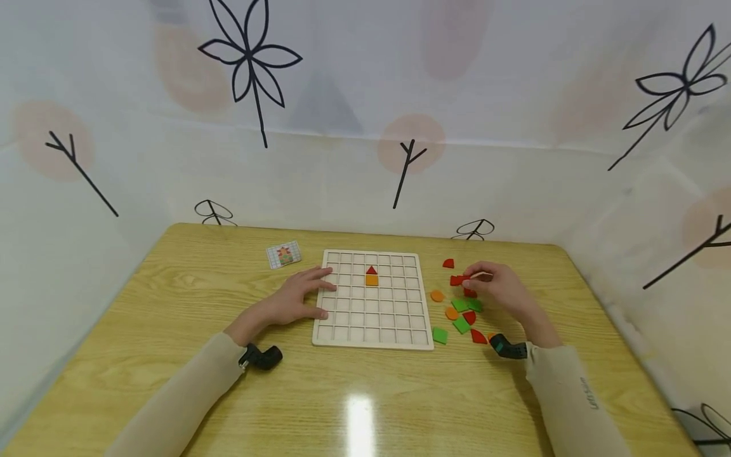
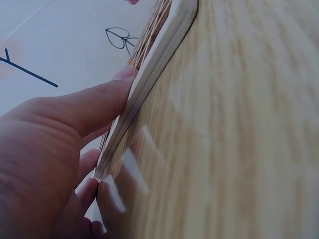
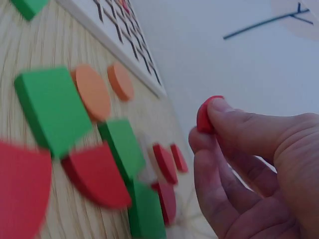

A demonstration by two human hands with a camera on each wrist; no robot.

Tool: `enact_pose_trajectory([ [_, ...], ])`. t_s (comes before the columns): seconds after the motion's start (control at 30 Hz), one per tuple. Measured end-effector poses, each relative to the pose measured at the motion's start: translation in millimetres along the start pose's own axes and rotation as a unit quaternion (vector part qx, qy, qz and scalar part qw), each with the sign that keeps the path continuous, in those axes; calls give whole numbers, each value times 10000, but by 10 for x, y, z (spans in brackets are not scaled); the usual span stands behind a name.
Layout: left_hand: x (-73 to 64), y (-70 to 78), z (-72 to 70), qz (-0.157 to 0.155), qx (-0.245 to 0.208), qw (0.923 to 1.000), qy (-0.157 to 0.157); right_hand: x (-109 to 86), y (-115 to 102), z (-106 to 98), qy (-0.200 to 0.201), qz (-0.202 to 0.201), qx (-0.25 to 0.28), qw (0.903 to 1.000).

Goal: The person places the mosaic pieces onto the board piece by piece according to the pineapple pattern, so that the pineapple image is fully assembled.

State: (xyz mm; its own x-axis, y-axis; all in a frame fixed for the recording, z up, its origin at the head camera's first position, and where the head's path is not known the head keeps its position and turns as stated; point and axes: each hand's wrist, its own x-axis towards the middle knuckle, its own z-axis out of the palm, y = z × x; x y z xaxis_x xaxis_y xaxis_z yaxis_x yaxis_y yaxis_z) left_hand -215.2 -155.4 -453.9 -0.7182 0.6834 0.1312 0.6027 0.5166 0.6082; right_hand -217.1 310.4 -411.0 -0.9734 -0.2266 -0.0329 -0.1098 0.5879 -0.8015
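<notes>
A white gridded board [image 1: 365, 322] lies on the table. In one column near its far side, a red triangle [image 1: 372, 270] sits just above an orange square [image 1: 372, 280]. My left hand [image 1: 288, 299] rests on the board's left edge, fingers spread over the rim; up close, the thumb [image 2: 102, 99] lies along the side of the board. Right of the board, my right hand [image 1: 502, 289] pinches a small red piece [image 3: 203, 117] between thumb and forefinger, partly covered by the thumb. It is raised over loose red pieces.
Scattered beside the board are green squares [image 1: 440, 335], orange discs [image 1: 436, 296] and red quarter-circles [image 1: 478, 336], several touching one another. A printed pattern card [image 1: 283, 254] lies beyond the left hand. A patterned cloth [image 1: 320, 184] hangs behind the table.
</notes>
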Motion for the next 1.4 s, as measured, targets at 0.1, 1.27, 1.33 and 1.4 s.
enact_pose_trajectory([
  [0.1, 6, -2, 3, 7, 20, 10000, 1, 53, -82, 87, -122, -31, 327, 9994],
  [1.27, 18, 27, -3, -134, 21, 9999, -97, 564, -611, 1077, -241, -537, 9, 9983],
  [1.33, 14, 34, -8, -146, -3, 9999, -92, 594, -601, 1110, -110, -536, 17, 9985],
  [1.4, 12, 39, -12, -146, -12, 9999, -79, 610, -598, 1135, -56, -499, 72, 9987],
])
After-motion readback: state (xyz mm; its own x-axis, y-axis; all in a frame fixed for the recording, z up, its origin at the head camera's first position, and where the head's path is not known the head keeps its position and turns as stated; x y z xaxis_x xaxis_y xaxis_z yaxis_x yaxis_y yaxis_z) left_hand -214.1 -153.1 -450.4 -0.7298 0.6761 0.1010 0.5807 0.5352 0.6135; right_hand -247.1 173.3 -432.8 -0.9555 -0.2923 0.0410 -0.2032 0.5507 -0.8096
